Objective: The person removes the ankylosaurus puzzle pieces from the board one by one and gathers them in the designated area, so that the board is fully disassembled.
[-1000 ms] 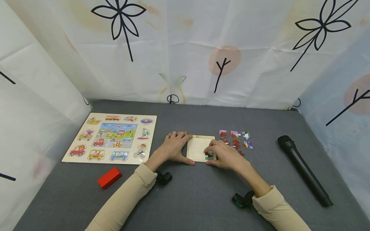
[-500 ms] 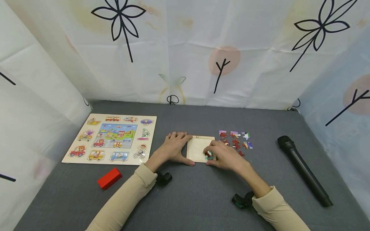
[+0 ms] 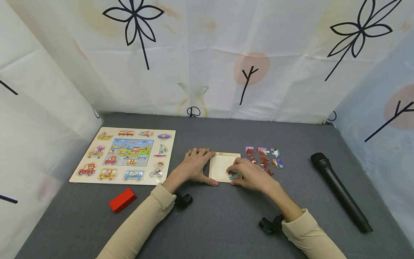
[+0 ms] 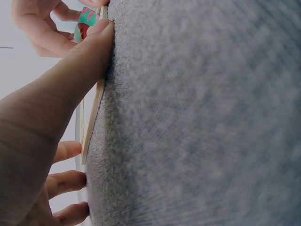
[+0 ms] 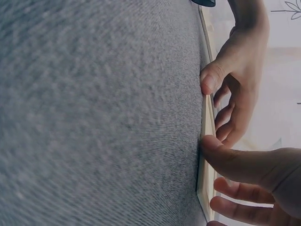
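A small pale wooden puzzle tray (image 3: 220, 169) lies flat on the grey table in front of the person. The left hand (image 3: 195, 166) holds its left side, thumb at the near corner and forefinger at the far corner, with the other fingers spread on the cloth. At the tray's near right corner, the right hand (image 3: 247, 174) pinches a teal and red puzzle piece (image 3: 233, 175). In the left wrist view this piece (image 4: 86, 20) is tilted up between the right fingers. The right thumb (image 5: 214, 143) lies against the tray's near edge in the right wrist view.
Loose puzzle pieces (image 3: 264, 160) lie beyond the right hand. At left is a large picture puzzle board (image 3: 121, 171) with vehicles, and a red block (image 3: 123, 200) in front of it. A black microphone (image 3: 343, 194) lies at right. White patterned cloth (image 3: 213, 86) encloses the table.
The right fingers have shifted slightly left over the tray's near right corner, and the puzzle piece has turned a little in them. The left hand and tray have stayed put.
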Demonstrator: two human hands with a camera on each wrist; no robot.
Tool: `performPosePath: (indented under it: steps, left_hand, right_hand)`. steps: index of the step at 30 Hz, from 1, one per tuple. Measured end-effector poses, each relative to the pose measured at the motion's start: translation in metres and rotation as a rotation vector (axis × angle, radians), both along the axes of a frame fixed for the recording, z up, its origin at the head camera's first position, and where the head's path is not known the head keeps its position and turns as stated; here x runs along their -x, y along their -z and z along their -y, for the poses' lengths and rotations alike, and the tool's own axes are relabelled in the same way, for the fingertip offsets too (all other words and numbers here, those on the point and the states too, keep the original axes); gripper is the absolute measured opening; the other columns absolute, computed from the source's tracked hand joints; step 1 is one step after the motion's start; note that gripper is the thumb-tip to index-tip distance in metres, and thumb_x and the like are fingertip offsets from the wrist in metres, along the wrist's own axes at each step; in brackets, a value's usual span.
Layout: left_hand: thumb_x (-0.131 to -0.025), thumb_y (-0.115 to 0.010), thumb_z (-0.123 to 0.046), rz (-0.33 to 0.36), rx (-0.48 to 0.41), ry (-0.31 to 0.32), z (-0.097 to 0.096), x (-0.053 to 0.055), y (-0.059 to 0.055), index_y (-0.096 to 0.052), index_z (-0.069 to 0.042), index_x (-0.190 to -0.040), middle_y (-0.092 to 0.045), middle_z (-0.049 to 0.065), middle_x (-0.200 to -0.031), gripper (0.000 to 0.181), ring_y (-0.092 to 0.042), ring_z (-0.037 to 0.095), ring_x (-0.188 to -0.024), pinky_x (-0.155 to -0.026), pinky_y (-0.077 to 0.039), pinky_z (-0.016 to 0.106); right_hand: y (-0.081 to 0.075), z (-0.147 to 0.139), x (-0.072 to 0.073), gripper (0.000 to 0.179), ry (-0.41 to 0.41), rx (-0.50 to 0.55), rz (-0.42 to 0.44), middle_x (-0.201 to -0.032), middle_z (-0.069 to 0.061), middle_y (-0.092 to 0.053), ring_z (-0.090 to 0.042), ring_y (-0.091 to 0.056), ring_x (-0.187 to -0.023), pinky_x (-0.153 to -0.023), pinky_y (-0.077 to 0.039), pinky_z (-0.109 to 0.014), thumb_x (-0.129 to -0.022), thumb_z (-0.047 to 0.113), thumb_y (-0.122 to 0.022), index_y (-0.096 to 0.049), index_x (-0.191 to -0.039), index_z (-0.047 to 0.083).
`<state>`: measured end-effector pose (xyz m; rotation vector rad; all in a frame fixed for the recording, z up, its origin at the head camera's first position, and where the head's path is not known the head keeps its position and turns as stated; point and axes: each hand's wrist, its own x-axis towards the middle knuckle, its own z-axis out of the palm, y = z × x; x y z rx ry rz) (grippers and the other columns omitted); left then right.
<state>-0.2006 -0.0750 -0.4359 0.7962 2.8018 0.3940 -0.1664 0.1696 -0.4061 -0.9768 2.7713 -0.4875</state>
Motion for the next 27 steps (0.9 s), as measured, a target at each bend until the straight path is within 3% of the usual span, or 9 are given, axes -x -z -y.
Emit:
performPosePath:
  steps: [5, 11, 27]
  left_hand:
    - [-0.069, -0.08, -0.075, -0.003, 0.005, 0.002, -0.0001, 0.0003, 0.0001, -0.04, -0.021, -0.157, -0.038, 0.015, -0.163, 0.111, -0.039, 0.042, -0.144, -0.118, -0.027, 0.067]
    - [-0.069, -0.08, -0.075, -0.008, 0.003, 0.004, 0.0001, 0.0001, 0.0003, -0.04, -0.021, -0.157, -0.038, 0.015, -0.163, 0.111, -0.039, 0.042, -0.144, -0.118, -0.028, 0.068]
    - [-0.069, -0.08, -0.075, -0.011, -0.007, 0.007, 0.0009, 0.0005, 0.0023, -0.041, -0.02, -0.157, -0.039, 0.015, -0.162, 0.11, -0.039, 0.044, -0.144, -0.118, -0.027, 0.069]
  right_hand:
    - [-0.0022, -0.0013, 0.001, 0.03, -0.028, 0.005, -0.004, -0.099, -0.001, -0.066, -0.012, -0.056, -0.083, -0.07, -0.046, -0.022, -0.083, 0.018, -0.084, -0.078, -0.112, 0.012]
    - [-0.004, -0.0003, 0.0017, 0.03, -0.006, -0.002, 0.025, -0.099, -0.001, -0.065, -0.011, -0.054, -0.08, -0.066, -0.044, -0.02, -0.084, 0.012, -0.083, -0.078, -0.113, 0.013]
    - [0.0006, 0.0007, -0.0011, 0.026, 0.005, 0.018, -0.026, -0.101, 0.0, -0.067, -0.012, -0.057, -0.084, -0.07, -0.048, -0.027, -0.089, 0.017, -0.08, -0.075, -0.115, 0.013]
